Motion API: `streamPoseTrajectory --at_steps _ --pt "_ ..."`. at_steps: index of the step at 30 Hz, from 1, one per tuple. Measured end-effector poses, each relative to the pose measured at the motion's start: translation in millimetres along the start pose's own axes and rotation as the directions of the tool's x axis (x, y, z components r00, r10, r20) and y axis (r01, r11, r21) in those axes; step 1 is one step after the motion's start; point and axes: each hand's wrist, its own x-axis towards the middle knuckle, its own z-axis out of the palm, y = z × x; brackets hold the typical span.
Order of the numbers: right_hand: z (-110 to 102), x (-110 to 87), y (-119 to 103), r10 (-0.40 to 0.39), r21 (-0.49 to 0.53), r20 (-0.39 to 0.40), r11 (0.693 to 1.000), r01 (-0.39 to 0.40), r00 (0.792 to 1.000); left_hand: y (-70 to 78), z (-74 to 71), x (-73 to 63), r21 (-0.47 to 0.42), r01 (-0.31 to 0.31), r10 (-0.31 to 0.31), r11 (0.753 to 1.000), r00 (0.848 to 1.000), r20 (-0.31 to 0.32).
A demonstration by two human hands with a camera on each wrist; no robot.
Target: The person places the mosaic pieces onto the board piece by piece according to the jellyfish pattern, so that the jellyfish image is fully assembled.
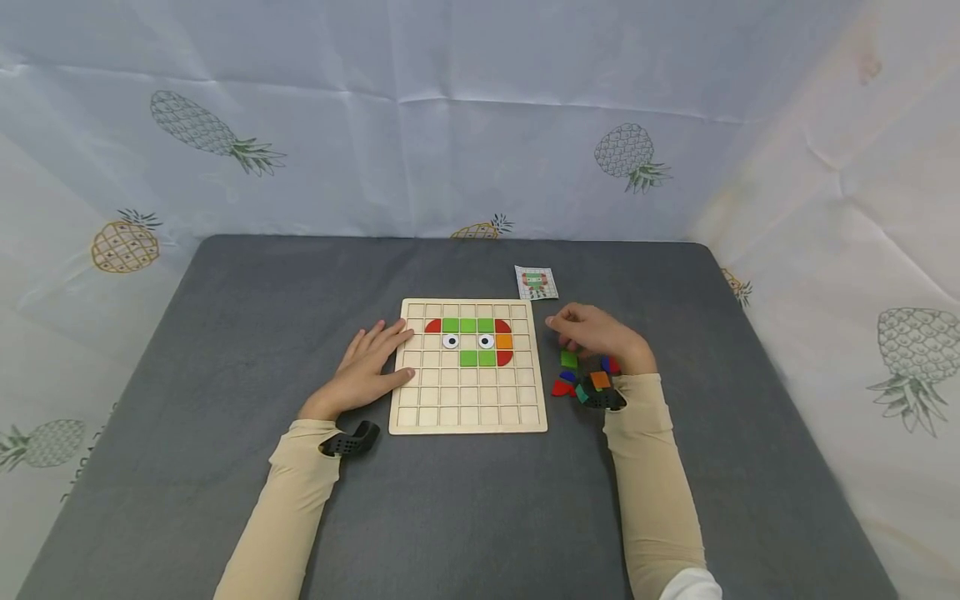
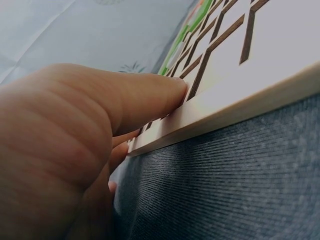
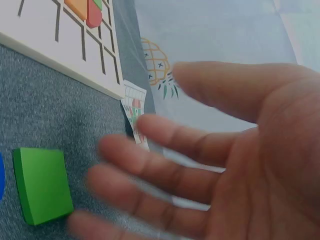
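A wooden grid board (image 1: 427, 397) lies on the table, with green squares (image 1: 468, 324), red quarter-round pieces (image 1: 504, 358), an orange square (image 1: 504, 342) and two eye pieces (image 1: 486, 342) set in its upper half. My left hand (image 1: 365, 371) rests at the board's left edge, thumb (image 2: 155, 95) and fingers spread onto the rim. Off the board's right side hovers my right hand (image 1: 596, 329), its fingers loosely bent; the right wrist view shows nothing held in it. A loose green square block (image 3: 44, 185) lies on the table close to those fingertips.
Beside my right wrist are loose red (image 1: 561, 388), blue (image 1: 567, 377) and orange (image 1: 600, 380) pieces, partly hidden by the wrist camera. A small picture card (image 1: 536, 283) lies behind the board's upper right corner. A pineapple-print cloth (image 1: 465, 167) hangs behind the grey table (image 1: 465, 517).
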Motion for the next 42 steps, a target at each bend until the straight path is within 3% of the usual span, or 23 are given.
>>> streamPoseTrajectory --at_steps 3,5,11,14,20,29,42 --pt "-1.6 1.1 2.1 -0.048 -0.029 -0.051 0.999 0.046 0.998 0.2 -0.6 -0.7 -0.005 0.000 0.000 1.000 1.000 -0.002" --pt "-2.6 -0.2 3.2 -0.055 -0.097 -0.036 0.994 0.051 0.998 0.0 -0.7 -1.1 -0.005 0.000 0.000 1.000 1.000 -0.003" --pt "-2.2 -2.5 5.3 0.041 -0.249 0.104 0.968 -0.014 0.994 -0.1 -0.3 -1.4 -0.003 0.001 -0.001 1.000 1.000 -0.002" --pt "-1.2 -0.5 5.6 0.073 -0.270 0.087 0.962 -0.047 0.994 0.2 -0.3 -1.6 -0.004 -0.002 0.002 1.000 1.000 -0.004" --pt "1.3 6.2 8.2 0.069 -0.284 -0.031 0.956 -0.075 0.997 -0.1 -0.4 -0.4 0.012 -0.008 0.008 1.000 1.000 -0.005" --pt "2.3 9.8 7.5 -0.008 -0.280 -0.005 0.960 0.007 1.000 1.1 -1.3 1.7 0.019 -0.004 0.004 1.000 1.000 0.002" --pt "11.1 16.2 2.2 -0.095 -0.224 -0.091 0.972 0.072 0.991 -0.5 0.7 1.5 0.020 -0.001 0.001 1.000 1.000 0.002"
